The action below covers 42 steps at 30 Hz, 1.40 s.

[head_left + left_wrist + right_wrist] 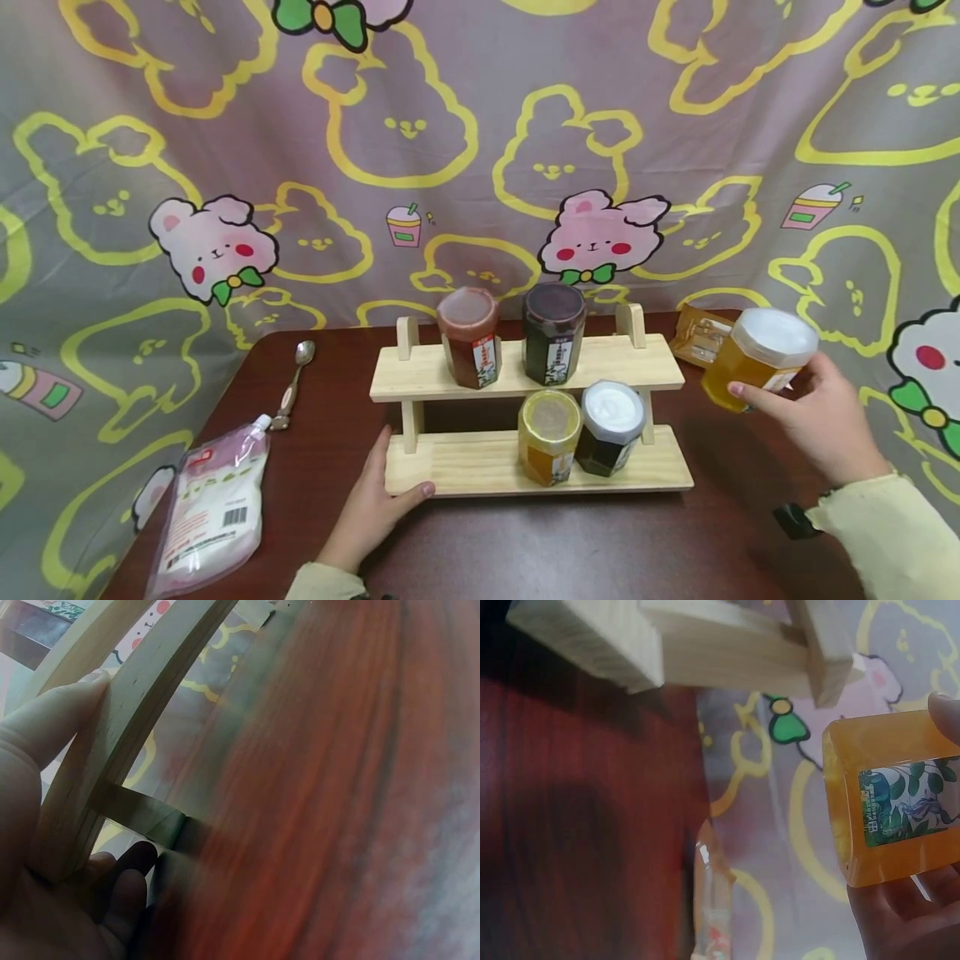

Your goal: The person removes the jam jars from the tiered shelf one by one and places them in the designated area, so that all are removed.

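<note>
A two-tier light wooden rack point(465, 467) stands on the dark red table. My left hand point(378, 500) grips the left end of its lower shelf, thumb on the front edge; the left wrist view shows the thumb on the wood point(131, 712) and fingers behind. Right of the rack, my right hand point(828, 421) holds an amber jar point(750, 358) with a white lid, tilted and raised; its label shows in the right wrist view on the jar point(900, 802). The upper shelf bears a reddish jar point(470, 337) and a dark jar point(553, 333). Below are a yellow-lidded jar point(550, 437) and a white-lidded dark jar point(611, 427).
On the left of the table lie a white and pink pouch point(217, 500) and a spoon point(294, 383). A brown packet point(697, 336) lies at the back right, partly behind the raised jar. A patterned curtain point(480, 150) hangs behind the table.
</note>
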Each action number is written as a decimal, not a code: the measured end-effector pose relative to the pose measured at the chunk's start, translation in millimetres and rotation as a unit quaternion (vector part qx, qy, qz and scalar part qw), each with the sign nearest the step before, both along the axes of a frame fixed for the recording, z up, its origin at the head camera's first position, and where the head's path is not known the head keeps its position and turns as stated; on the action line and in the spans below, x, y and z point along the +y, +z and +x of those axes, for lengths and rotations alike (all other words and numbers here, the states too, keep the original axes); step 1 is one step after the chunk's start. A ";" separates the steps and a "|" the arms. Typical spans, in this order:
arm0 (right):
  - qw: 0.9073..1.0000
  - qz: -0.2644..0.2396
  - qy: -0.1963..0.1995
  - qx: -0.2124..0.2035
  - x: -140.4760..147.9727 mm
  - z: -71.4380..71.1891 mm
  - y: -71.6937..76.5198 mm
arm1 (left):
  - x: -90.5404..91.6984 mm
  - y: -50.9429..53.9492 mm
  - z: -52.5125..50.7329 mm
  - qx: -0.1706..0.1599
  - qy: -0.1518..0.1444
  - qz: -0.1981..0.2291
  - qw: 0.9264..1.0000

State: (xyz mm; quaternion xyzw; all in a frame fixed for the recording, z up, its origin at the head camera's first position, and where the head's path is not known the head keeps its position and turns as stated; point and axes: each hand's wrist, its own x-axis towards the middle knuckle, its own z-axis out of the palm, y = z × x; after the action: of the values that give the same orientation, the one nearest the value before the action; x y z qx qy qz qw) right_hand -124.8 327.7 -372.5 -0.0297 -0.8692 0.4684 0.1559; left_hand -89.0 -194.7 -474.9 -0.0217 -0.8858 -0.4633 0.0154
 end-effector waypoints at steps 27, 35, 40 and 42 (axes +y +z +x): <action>0.993 0.046 -0.076 -0.082 45.4 -18.9 -62.7 | -0.7 0.5 -0.9 -0.006 -0.002 -0.001 1.000; 0.992 0.068 -0.069 -0.081 52.1 -23.6 -75.0 | -1.1 -0.4 -0.1 -0.006 -0.002 -0.001 1.000; 0.995 0.068 -0.051 -0.062 53.8 -25.6 -77.7 | -1.1 -0.9 -0.7 -0.008 0.001 0.004 1.000; 0.995 0.067 -0.047 -0.058 53.4 -26.2 -78.5 | -1.2 -1.0 -0.9 -0.008 0.001 0.005 1.000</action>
State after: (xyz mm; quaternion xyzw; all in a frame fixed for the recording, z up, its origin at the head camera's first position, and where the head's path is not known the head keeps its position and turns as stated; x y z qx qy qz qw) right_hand -150.9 381.1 -451.0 -0.0874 -0.9036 0.3990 0.1288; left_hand -89.9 -196.0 -475.8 -0.0168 -0.8837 -0.4676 0.0093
